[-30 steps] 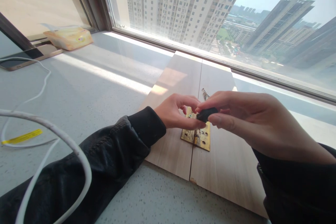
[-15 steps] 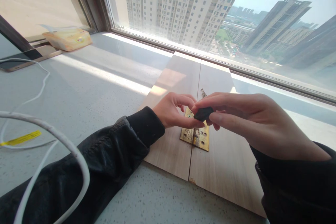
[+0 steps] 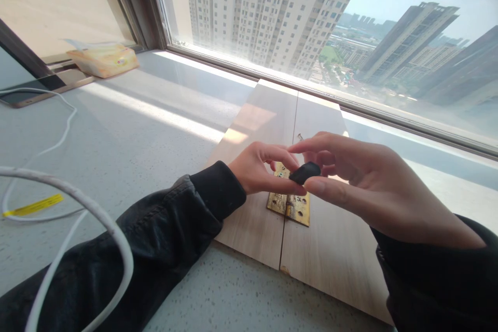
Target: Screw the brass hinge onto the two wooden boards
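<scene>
A black screwdriver handle (image 3: 305, 172) is held above a brass hinge (image 3: 299, 213), its shaft hidden from me. My left hand (image 3: 264, 168) curls thumb and forefinger around the lower-left end of the handle. From the other side, my right hand (image 3: 361, 181) has its thumb along the handle's lower edge and other fingers curled behind it, with the forefinger arched clear above. The hinge lies across the seam of two pale wood boards (image 3: 249, 228), with a cross-head screw (image 3: 280, 174) in its left leaf. Beyond my right fingers a loose screw (image 3: 300, 137) rests on the board.
The boards lie on a speckled white sill (image 3: 171, 109) under a window. At left are a tissue packet (image 3: 105, 60), a phone (image 3: 35, 94) and a white cable (image 3: 116, 249) with a yellow tag (image 3: 33, 205). The thick cable loop passes in front of my left sleeve.
My right hand has loosened from a tight pinch, its forefinger lifting and its thumb sliding left under the handle. The handle has shifted slightly right. My left hand stays nearly in place.
</scene>
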### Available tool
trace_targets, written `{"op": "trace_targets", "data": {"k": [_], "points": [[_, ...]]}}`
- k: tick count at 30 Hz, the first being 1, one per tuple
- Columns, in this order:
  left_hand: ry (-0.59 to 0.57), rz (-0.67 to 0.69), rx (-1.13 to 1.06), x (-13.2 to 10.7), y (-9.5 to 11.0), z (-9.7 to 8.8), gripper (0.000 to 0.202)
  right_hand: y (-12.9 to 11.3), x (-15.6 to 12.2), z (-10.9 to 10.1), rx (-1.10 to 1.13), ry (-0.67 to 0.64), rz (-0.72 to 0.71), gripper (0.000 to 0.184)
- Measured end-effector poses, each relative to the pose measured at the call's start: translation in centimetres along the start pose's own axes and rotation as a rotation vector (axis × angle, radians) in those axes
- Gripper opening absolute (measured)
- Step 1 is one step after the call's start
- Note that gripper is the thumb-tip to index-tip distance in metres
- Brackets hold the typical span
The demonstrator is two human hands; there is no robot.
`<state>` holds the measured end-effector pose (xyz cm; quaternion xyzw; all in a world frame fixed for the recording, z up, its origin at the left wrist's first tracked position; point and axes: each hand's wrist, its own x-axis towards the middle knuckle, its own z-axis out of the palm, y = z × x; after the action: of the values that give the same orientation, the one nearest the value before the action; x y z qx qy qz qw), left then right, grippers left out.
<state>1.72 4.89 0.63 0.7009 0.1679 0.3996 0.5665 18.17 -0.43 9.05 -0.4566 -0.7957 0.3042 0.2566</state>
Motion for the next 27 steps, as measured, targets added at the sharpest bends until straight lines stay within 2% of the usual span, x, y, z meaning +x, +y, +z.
{"op": "trace_targets", "data": {"k": [3,6,10,15,17,20,22,25,27], "points": [[-0.07,-0.004,0.038,-0.1,0.4,-0.1,0.014,0.0,0.0,-0.4,0.047,-0.053,-0.006,0.021],[-0.089,-0.021,0.068,-0.1,0.6,-0.2,0.014,0.3,0.0,-0.4,0.044,-0.04,-0.012,0.015],[-0.011,-0.034,0.083,0.0,0.2,-0.2,0.032,0.7,0.1,0.2,-0.026,0.019,-0.022,0.015],[0.055,0.015,-0.016,0.1,-0.5,0.0,0.023,0.5,0.2,0.7,-0.098,0.117,0.015,0.022],[0.056,0.032,-0.031,0.1,-0.5,0.1,0.019,0.4,0.2,0.5,-0.078,0.082,0.048,0.023],[0.036,0.053,-0.002,0.1,-0.3,0.0,0.016,0.1,0.1,0.1,-0.015,-0.045,0.048,0.027],[0.008,0.048,0.037,0.0,0.0,0.0,0.015,0.0,0.1,-0.2,0.0,-0.082,0.041,0.023],[-0.027,0.0,0.073,0.0,0.2,-0.1,0.015,0.2,0.0,0.0,0.006,-0.054,0.079,0.02],[-0.017,-0.027,0.066,0.0,0.3,0.0,0.022,0.4,0.0,0.3,0.016,-0.023,0.103,0.02]]}}
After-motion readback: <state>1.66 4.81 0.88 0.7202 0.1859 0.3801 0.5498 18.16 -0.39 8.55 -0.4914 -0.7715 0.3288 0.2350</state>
